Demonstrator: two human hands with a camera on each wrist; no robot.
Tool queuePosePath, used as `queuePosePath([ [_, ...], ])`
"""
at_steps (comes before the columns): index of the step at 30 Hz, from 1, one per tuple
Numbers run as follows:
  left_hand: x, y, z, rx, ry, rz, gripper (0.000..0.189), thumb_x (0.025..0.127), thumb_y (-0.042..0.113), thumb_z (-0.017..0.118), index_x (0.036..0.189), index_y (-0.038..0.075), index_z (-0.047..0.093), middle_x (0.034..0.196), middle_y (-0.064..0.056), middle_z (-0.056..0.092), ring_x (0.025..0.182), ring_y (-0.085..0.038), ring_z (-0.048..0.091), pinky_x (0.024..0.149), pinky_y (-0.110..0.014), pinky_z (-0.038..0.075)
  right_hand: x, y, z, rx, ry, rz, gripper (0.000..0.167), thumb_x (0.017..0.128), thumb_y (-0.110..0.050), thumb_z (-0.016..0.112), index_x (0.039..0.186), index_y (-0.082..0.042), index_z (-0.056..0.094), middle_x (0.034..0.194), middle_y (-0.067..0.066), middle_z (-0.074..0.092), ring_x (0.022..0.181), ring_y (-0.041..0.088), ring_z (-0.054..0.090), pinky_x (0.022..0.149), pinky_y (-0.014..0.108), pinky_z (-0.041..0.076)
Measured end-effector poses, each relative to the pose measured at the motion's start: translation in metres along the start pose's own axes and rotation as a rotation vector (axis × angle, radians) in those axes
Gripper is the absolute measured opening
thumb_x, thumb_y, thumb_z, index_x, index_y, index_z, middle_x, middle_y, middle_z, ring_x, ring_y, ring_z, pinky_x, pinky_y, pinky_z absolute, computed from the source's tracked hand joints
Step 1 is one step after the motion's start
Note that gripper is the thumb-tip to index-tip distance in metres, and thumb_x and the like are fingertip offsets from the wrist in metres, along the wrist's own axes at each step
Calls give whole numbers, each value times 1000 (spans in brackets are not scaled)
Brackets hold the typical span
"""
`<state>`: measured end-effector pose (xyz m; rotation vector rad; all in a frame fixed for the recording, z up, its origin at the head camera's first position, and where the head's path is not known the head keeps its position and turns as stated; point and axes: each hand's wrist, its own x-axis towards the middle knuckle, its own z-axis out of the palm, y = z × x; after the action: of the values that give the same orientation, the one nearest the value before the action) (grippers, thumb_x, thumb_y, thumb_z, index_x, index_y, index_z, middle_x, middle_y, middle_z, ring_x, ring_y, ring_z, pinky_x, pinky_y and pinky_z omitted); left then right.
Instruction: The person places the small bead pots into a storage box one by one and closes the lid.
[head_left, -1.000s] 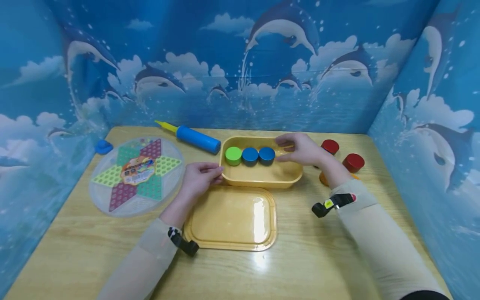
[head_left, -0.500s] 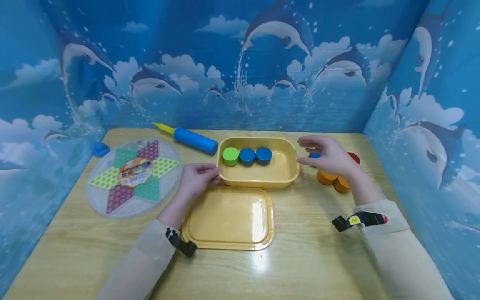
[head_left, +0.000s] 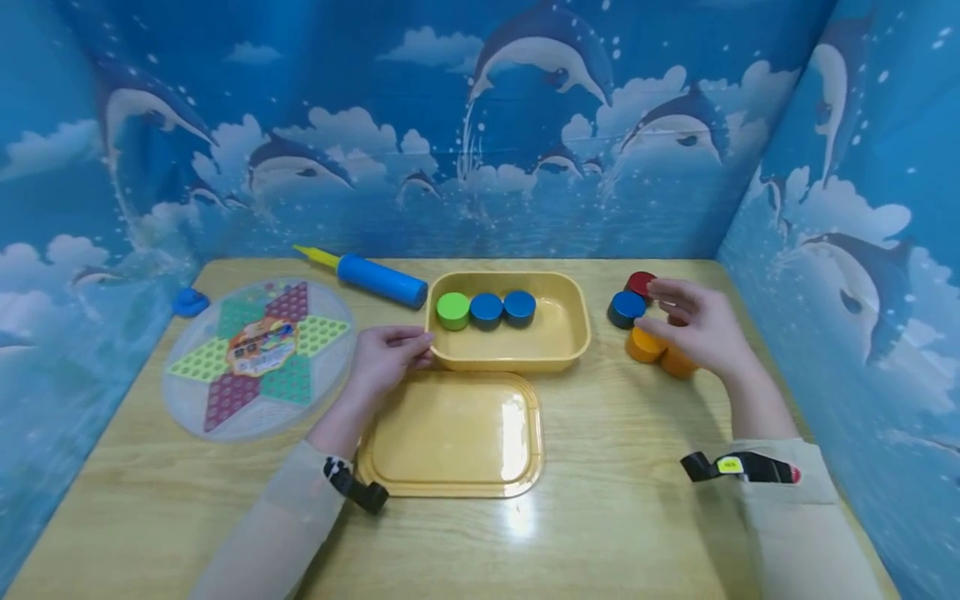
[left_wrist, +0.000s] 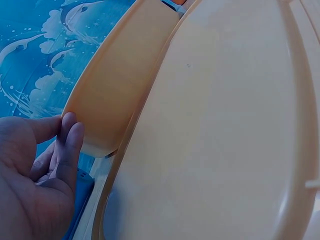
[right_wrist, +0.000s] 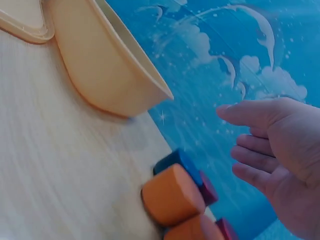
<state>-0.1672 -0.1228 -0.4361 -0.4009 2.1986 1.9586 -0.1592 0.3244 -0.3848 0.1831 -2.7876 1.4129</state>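
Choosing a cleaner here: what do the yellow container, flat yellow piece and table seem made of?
Yellow container: probably smooth plastic; thin, even walls, rounded corners. Flat yellow piece: likely glossy plastic; moulded rim, bright reflection. Table: wood-look, somewhat glossy; pale grain, glare spot. Real wood or laminate, I can't tell.

Eight blocks [head_left: 626, 309]: one green, three blue, two orange, two red. One box [head_left: 562, 333], one lid [head_left: 450, 433], one pump [head_left: 382, 280], one game board [head_left: 258, 358].

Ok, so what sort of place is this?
Probably an indoor play or filming booth: a dolphin backdrop stands behind and on both sides of a table, with a game board on it.
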Motion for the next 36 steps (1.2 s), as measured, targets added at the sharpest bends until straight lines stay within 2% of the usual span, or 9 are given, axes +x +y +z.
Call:
queuePosePath([
  [7,0,1,0,-30,1,7,32,99,10,77,126,-7,70,105,-21,74,83,-21,76,79,-32,66,-18,19,-2,-26,104,122,85,91,-43,85,156,-2,48,151,22,55,135,42,56,111,56,49],
  [13,0,1,-3,-26,13,-10,33,99,12,78,125,-6,70,104,-20,74,84,-21,76,78,-32,66,-31,31,1,-57,185,153,85,90,-43,86,153,0,50,151,24,54,135,44,55,111,57,49],
  [18,0,1,-4,-45,0,10,33,99,10,78,126,-7,70,105,-21,74,83,-21,76,79,-33,66,-39,45,3,-58,187,227,93,88,-51,86,156,0,47,154,23,52,138,45,52,112,59,46],
  [21,-1,1,-3,-61,-5,26,31,99,6,77,125,-9,69,104,-23,74,82,-21,76,80,-34,66,-43,55,6,-92,171,245,96,87,-54,86,156,0,46,153,24,52,135,46,55,110,58,49],
  [26,-2,1,-2,-47,6,15,30,99,7,76,125,-8,70,103,-21,74,83,-21,76,79,-33,66,-48,69,9,-176,151,207,88,88,-46,87,152,2,52,149,27,54,125,44,59,98,38,58],
  [33,-1,0,-1,-47,5,7,29,99,7,77,124,-7,70,104,-21,74,84,-22,76,79,-33,66,-51,72,8,-167,159,189,83,89,-40,88,151,3,53,148,28,55,124,43,60,85,11,50],
  [36,-1,-1,-1,-55,-2,8,29,99,7,77,124,-6,71,104,-21,74,84,-22,76,79,-33,66,-51,72,5,-157,158,201,83,89,-40,88,151,3,53,148,28,56,123,43,60,81,5,44],
])
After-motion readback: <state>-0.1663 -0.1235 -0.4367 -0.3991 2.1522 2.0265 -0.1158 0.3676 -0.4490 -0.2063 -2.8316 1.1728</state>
